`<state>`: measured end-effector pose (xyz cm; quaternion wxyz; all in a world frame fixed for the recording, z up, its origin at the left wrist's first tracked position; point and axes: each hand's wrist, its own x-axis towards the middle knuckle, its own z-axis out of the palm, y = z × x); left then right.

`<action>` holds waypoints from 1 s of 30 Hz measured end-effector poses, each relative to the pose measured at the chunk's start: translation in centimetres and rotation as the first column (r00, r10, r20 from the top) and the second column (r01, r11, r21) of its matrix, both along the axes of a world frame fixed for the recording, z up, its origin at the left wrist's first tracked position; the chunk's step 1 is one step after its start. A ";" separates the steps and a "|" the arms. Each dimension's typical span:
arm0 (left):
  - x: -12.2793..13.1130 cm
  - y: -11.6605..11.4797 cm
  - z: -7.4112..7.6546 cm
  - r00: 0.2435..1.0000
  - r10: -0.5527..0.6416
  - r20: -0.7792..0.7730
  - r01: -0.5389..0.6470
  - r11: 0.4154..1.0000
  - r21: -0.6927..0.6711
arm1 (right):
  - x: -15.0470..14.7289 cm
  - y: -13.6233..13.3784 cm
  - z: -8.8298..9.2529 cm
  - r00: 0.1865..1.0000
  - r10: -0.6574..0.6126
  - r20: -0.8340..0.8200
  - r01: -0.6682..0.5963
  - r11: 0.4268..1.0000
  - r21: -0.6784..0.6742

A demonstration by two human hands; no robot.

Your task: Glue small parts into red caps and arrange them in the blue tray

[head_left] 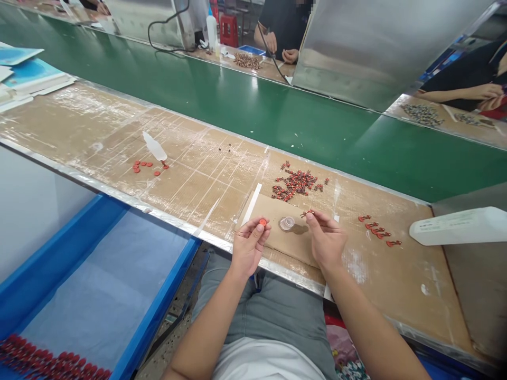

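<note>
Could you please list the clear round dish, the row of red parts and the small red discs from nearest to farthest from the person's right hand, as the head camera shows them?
From the right hand:
1. Clear round dish: just left, on the cardboard.
2. Row of red parts: to the right.
3. Small red discs: far left on the bench.

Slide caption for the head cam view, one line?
Head view: left hand holds a red disc, right hand a red part, beside a clear round dish on cardboard.

beyond the right hand (325,240): green conveyor belt (237,105), brushed steel partition (376,53), red plastic stool (229,29). left of the left hand (249,245): blue-framed tray (103,279), speckled concrete floor (170,338).
</note>
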<state>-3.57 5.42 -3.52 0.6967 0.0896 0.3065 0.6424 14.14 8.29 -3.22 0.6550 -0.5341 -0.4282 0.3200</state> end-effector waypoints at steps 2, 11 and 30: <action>0.2 -0.5 0.6 0.999 -0.005 0.032 0.006 0.999 -0.033 | 0.2 -0.1 0.9 0.980 0.052 -0.194 -0.064 0.997 -0.054; 2.3 -3.9 4.2 0.985 -0.153 0.084 0.159 0.985 -0.071 | -0.8 -4.1 5.0 0.882 0.223 -0.415 -0.293 0.950 -0.110; 2.6 -6.1 5.4 0.988 -0.141 0.063 0.143 0.989 -0.033 | -2.1 -7.9 6.9 0.866 0.084 0.494 -0.266 0.912 0.311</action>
